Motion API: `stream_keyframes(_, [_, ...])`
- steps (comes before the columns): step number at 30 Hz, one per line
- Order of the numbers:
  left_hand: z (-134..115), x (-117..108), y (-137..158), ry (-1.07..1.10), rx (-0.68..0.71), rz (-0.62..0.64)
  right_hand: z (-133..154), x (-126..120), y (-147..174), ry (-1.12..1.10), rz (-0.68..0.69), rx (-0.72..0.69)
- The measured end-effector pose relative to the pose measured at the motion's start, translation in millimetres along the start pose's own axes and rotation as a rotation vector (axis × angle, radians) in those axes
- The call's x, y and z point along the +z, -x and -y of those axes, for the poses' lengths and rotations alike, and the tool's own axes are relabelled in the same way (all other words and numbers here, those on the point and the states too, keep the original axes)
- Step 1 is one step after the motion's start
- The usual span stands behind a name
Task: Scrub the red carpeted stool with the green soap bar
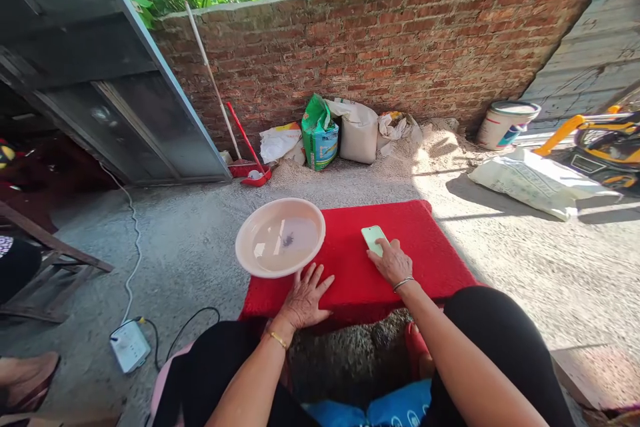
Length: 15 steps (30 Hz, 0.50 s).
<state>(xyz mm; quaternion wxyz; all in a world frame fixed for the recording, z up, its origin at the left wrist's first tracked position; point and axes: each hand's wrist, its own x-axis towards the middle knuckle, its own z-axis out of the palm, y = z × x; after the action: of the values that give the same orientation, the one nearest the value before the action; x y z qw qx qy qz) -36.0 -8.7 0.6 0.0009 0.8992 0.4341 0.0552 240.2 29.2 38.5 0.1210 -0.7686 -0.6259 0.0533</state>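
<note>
A red cloth [350, 247] covers a low table in front of my knees. My left hand [305, 297] lies on its near left edge with the fingers spread, just below a basin and holding nothing. The wide, pale pink basin [245, 257] stands at the table's left end. Water fills part of it, and a small dark clump [289, 239] shows in the water. Towards the right, my right hand [393, 263] grips the lower end of a pale green smartphone [372, 235]. Part of the phone is hidden under the fingers.
A white power strip [130, 347] with cables lies on the floor at left, near another person's foot [27, 377]. Along the brick wall [400, 47] stand a red dustpan [257, 177], filled sacks [359, 133] and a bucket [505, 125]. A flat sack [540, 180] lies at right.
</note>
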Motion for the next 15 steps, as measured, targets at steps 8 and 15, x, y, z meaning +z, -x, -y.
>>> stream_keyframes(8, [0.1, -0.7, -0.3, -0.005, 0.003, 0.011, 22.5, 14.6, 17.6, -0.005, 0.019, -0.255])
stream_keyframes(15, [-0.2, 1.8, 0.0, 0.006, -0.003, 0.002, -6.6, -1.1, -0.7, 0.052, 0.02, 0.047])
